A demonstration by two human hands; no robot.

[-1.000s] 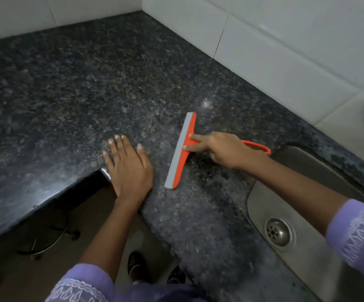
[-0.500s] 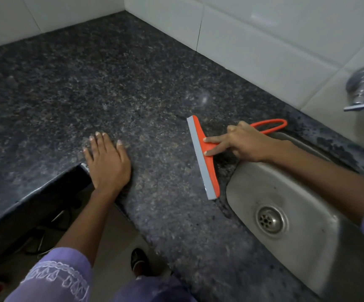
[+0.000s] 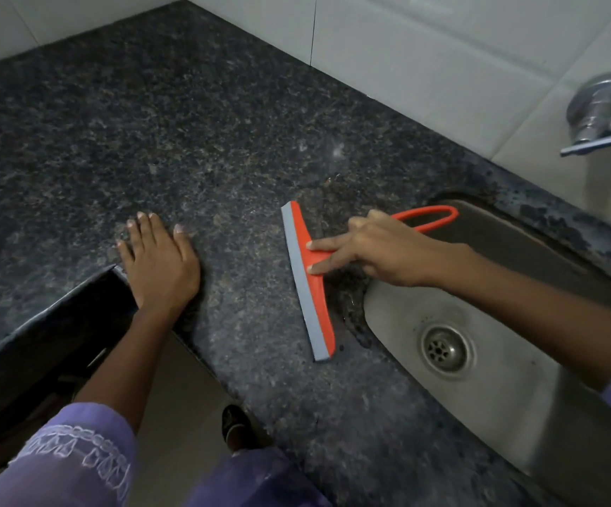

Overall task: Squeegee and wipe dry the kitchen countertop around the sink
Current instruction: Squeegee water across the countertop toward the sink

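Squeegee (image 3: pixel 307 283) handle partly hidden under right hand (image 3: pixel 384 250).

No text, label, brand, number or sign can be read anywhere in the view. The purple sleeve (image 3: pixel 77 459) below the left hand's fingers (image 3: pixel 143 228) carries white embroidery, but it forms only a pattern, not letters. The orange squeegee (image 3: pixel 309 283) under the right hand's fingers (image 3: pixel 328 247) bears no marking.

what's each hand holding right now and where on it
The right hand holds the orange squeegee by its handle near the head, two fingers pressing the head. The left hand holds nothing, flat on the countertop.
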